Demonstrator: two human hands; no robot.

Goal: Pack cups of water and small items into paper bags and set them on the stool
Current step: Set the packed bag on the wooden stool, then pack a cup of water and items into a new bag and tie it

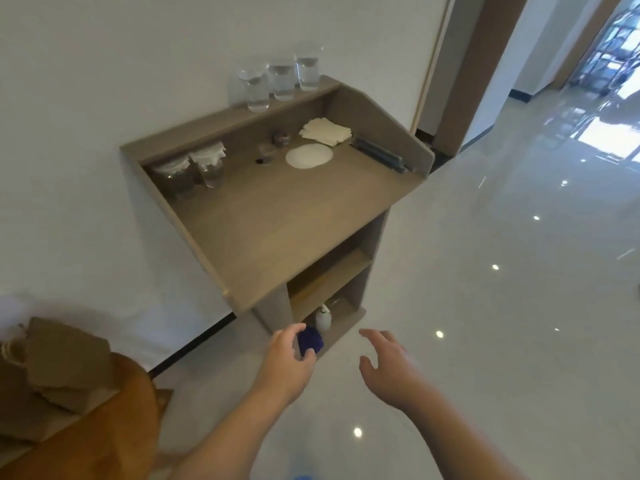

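Three clear cups of water [282, 81] stand in a row on the top ledge of a grey-brown lectern-style desk [277, 220]. Two more cups capped with white paper [207, 168] sit at the desk's back left. Brown paper bags [59, 368] with twine handles lie stacked on an orange stool [114, 434] at the lower left. My left hand [287, 362] grips a small dark blue item [310, 340] below the desk's front edge. My right hand [388, 365] hovers beside it with fingers spread and holds nothing.
On the desk lie a white round pad [309, 156], a stack of cream napkins [325, 131], a small dark jar [280, 137] and a dark bar [379, 154] at the right wall. A white bottle [323, 317] stands on the lower shelf. Glossy floor stretches right toward a doorway.
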